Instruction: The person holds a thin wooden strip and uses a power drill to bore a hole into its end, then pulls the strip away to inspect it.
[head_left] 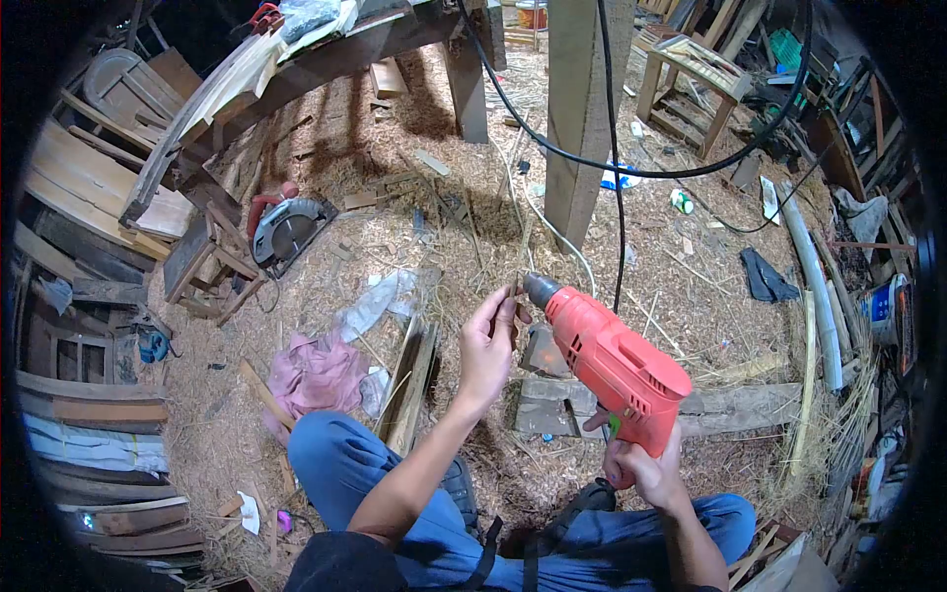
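A red power drill [621,365] is held out over my lap, its dark chuck [540,288] pointing up and to the left. My right hand [646,469] is wrapped around the drill's handle, with a bit of green showing by the fingers. Just left of the chuck is my left hand [490,340], raised with its fingertips pinched together. Something thin and dark may be between those fingertips, but it is too small to make out.
Wood shavings cover the ground. A wooden post [582,128] stands ahead, with a black cable [691,173] hanging in front. A circular saw [288,232] rests at left near a small stool [212,261]. Pink cloth [316,375] and a plank [730,409] lie close by.
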`<state>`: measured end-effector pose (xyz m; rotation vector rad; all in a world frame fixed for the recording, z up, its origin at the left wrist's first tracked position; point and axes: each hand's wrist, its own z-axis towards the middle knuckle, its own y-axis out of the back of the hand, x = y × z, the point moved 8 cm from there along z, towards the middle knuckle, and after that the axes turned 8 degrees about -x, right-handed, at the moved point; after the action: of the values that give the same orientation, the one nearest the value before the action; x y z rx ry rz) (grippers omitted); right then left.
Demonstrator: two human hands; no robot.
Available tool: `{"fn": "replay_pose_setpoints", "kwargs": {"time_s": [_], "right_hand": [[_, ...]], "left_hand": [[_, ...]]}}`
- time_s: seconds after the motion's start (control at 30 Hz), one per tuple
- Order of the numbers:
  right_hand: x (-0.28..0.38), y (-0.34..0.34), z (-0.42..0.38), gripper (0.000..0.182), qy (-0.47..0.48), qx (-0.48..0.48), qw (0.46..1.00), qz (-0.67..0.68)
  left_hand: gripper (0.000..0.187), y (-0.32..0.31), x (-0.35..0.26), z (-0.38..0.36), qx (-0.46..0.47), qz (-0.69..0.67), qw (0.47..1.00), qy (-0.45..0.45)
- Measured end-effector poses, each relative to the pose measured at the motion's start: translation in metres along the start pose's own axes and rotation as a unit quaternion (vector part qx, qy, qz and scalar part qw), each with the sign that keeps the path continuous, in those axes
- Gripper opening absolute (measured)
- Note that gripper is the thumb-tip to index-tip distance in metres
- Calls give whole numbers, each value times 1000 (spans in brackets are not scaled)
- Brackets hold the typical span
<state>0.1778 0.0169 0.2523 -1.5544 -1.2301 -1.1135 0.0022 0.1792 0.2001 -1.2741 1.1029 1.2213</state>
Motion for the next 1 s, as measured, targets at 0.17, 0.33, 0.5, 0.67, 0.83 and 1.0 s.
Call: {"fn": "replay_pose_setpoints", "kwargs": {"time_s": [0.17, 0.33, 0.5, 0.67, 0.83, 1.0], "right_hand": [[-1, 1, 0, 40, 1, -12, 1000, -10], [-2, 1, 1, 25, 5, -2, 1000, 20], [-2, 3, 1, 41, -14, 4, 1000, -12], [2, 2, 0, 23, 10, -10, 1000, 16], [4, 2, -1, 16, 25, -16, 999, 38], [0, 4, 0, 13, 17, -24, 998, 48]], "left_hand": [[28, 1, 2, 2, 14, 12, 1000, 9], [26, 1, 3, 2, 8, 26, 1000, -7], [26, -1, -1, 1, 19, 36, 999, -22], [26, 2, 5, 3, 0, 31, 999, -27], [27, 9, 5, 3, -10, 71, 996, -48], [29, 9, -2, 1, -13, 78, 995, -66]]}}
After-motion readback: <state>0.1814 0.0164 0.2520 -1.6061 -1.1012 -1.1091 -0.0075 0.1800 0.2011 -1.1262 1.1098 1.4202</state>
